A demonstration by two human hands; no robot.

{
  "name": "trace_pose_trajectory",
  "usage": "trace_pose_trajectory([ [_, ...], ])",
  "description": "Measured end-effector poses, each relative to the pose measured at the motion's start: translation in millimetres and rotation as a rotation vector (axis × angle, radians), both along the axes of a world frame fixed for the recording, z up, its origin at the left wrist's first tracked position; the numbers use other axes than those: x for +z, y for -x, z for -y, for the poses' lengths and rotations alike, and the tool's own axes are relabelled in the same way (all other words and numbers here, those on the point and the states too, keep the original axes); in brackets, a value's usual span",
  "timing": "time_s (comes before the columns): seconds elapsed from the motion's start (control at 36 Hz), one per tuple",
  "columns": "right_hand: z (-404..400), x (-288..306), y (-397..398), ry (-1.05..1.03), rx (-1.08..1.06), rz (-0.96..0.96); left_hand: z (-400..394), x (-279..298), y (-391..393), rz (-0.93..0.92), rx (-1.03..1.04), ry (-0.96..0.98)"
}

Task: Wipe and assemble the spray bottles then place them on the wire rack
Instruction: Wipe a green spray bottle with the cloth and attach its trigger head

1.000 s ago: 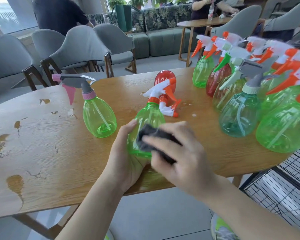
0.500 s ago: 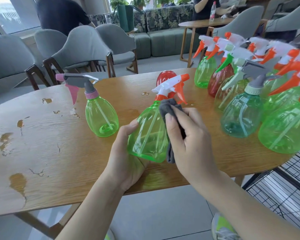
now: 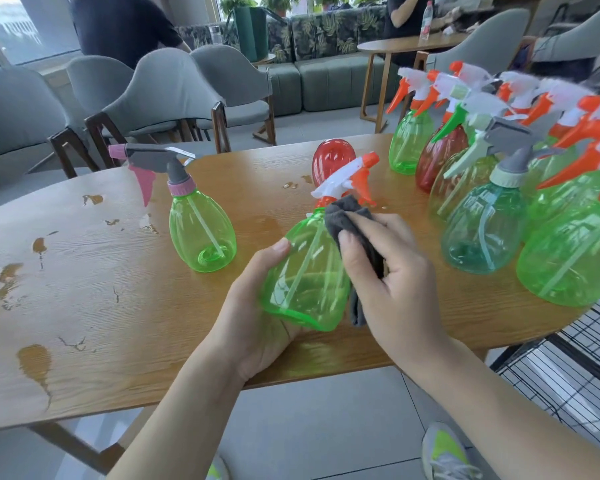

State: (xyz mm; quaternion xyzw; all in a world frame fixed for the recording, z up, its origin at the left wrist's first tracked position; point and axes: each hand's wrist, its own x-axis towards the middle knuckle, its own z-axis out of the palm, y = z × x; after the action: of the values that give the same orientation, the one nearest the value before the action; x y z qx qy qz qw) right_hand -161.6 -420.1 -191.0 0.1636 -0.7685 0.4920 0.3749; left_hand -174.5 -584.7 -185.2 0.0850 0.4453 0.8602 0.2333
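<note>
The left hand [image 3: 253,327] cupped the green spray bottle [image 3: 305,271] from below, tilted above the table [image 3: 84,306]; the right hand [image 3: 392,278] gripped a grey cloth [image 3: 347,216] against its shoulder.

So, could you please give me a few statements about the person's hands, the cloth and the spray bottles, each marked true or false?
1. The left hand grips the clear green plastic spray bottle with the orange-and-white trigger. True.
2. The right hand presses a dark grey cloth against that bottle. True.
3. The held bottle has no spray head. False: its trigger head is fitted.
4. The green bottle with the pink-and-grey trigger lies on its side. False: it stands upright on the wooden table.
5. The black wire rack holds several bottles. False: no bottle shows on it.
</note>
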Motion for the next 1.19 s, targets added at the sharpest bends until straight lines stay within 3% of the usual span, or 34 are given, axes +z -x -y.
trace_pose_trajectory([
  [0.08,-0.1,-1.9,-1.7,0.032,0.002,0.038,2.2,0.8,3.0,0.058,-0.048,-0.005],
  [0.19,1.6,-4.5,-9.9,0.033,0.057,-0.072,-1.9,5.2,5.9,0.084,-0.058,-0.032],
  [0.44,-5.3,-11.7,-32.0,-0.307,0.047,-0.340,-23.5,16.3,15.6,0.205,0.037,-0.165],
  [0.56,-5.7,-15.7,-34.4,-0.347,0.027,-0.397,-27.9,19.7,17.6,0.224,0.029,-0.154],
  [0.67,-7.8,-11.2,-31.1,-0.397,-0.032,-0.390,-30.7,17.5,16.4,0.268,0.027,-0.179],
  [0.83,-4.8,-7.8,-19.3,-0.446,-0.112,-0.402,-38.1,14.7,13.6,0.170,0.023,-0.236],
  [1.03,-19.6,-1.1,-8.4,-0.342,-0.221,-0.376,-43.6,10.1,16.9,0.138,0.086,-0.244],
  [1.19,-24.8,-7.9,-10.8,-0.243,-0.236,-0.265,-42.5,10.1,22.8,0.148,0.260,-0.213],
])
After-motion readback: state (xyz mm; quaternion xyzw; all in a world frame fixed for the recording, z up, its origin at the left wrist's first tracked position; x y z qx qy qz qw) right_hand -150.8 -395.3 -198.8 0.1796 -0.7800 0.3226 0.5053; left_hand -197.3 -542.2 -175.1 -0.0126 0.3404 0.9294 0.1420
